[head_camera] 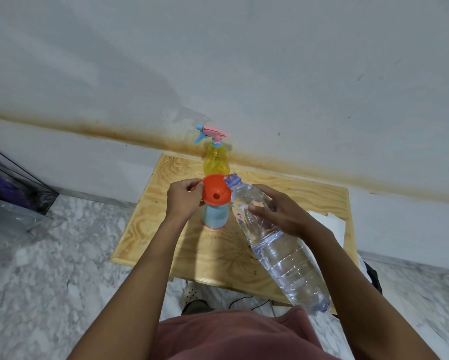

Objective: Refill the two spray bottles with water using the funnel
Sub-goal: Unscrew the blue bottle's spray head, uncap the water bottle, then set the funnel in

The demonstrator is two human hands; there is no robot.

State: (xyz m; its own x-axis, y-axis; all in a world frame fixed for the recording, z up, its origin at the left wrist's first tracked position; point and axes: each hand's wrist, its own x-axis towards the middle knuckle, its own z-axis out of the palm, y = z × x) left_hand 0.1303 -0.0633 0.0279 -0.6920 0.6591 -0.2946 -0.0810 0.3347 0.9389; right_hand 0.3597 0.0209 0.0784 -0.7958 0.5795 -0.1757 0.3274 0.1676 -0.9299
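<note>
Risk: water bottle [278, 245] mouth sits at the funnel [216, 189] rim, so a fast tilt spills onto the table [153, 229]. Left hand [184, 198] fingers pinch the funnel, seated in the blue spray bottle [215, 215]; right hand [283, 211] fingers wrap the water bottle. Yellow spray bottle [216, 158] stands capped behind. Small plywood table, stained wall [296, 74], marble floor [62, 255]

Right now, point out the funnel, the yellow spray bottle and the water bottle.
funnel [216, 191], head view, orange bowl.
yellow spray bottle [216, 160], head view, yellow body.
water bottle [283, 255], head view, clear ribbed side.

Plywood table [166, 229] under two spray bottles [216, 158], paper [332, 224]
</note>
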